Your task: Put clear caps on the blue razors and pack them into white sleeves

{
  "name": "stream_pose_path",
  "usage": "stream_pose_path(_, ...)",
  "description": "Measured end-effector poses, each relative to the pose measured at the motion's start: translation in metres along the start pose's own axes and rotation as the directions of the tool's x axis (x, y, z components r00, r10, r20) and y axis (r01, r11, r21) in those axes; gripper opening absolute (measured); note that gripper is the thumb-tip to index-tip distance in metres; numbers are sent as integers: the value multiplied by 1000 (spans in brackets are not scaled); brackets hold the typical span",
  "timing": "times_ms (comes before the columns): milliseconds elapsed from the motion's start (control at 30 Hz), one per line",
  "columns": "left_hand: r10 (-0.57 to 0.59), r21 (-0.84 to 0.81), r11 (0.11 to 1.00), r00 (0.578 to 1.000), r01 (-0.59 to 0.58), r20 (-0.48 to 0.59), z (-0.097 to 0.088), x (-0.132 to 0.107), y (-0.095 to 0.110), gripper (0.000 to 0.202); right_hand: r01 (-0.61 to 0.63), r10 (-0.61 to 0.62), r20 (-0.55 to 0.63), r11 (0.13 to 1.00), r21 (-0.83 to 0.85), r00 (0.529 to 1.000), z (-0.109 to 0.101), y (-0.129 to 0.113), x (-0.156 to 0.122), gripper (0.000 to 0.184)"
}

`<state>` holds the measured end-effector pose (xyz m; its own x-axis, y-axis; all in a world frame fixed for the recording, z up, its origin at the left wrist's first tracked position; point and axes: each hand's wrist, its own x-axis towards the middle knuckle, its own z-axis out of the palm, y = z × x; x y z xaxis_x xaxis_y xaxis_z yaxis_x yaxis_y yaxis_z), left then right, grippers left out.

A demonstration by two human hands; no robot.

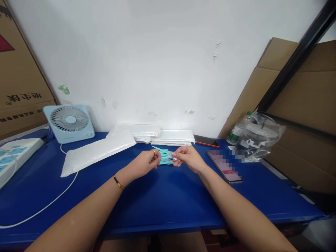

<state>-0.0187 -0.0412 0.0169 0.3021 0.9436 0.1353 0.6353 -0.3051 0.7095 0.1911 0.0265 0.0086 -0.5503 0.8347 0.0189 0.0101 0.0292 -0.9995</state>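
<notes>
Several thin turquoise strips (165, 161) are bunched between my two hands above the blue table; their exact kind is too small to make out. My left hand (147, 162), with a ring and a dark and gold bracelet, has its fingers curled shut at the strips' left ends. From the right, my right hand (189, 157) pinches a pale turquoise strip between thumb and fingers. A small white bit shows under its fingertips. The fingers partly hide the strips, so I cannot tell which ones rest on the table.
White padded mailers (98, 152) lie behind and left of my hands, more (173, 136) against the wall. A light blue fan (69, 122) and power strip (19, 157) are left. A phone (225, 166), bottle (235, 133) and bagged cup (258, 140) are right on the blue table (168, 203).
</notes>
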Motion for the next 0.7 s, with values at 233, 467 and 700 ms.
stream_pose_path(233,-18,-25,1000,1000,18,-7,2,3,-3,25,26,-25,36,999,-31,999,4,2,0,35)
stream_pose_path(467,-54,-46,998,998,52,-28,-3,3,-5,27,49,-48,-76,999,2,996,-11,-1,3,33)
stream_pose_path(700,-37,-72,997,999,36,-20,2,4,-5,28,32,-32,7,999,-9,999,5,4,2,37)
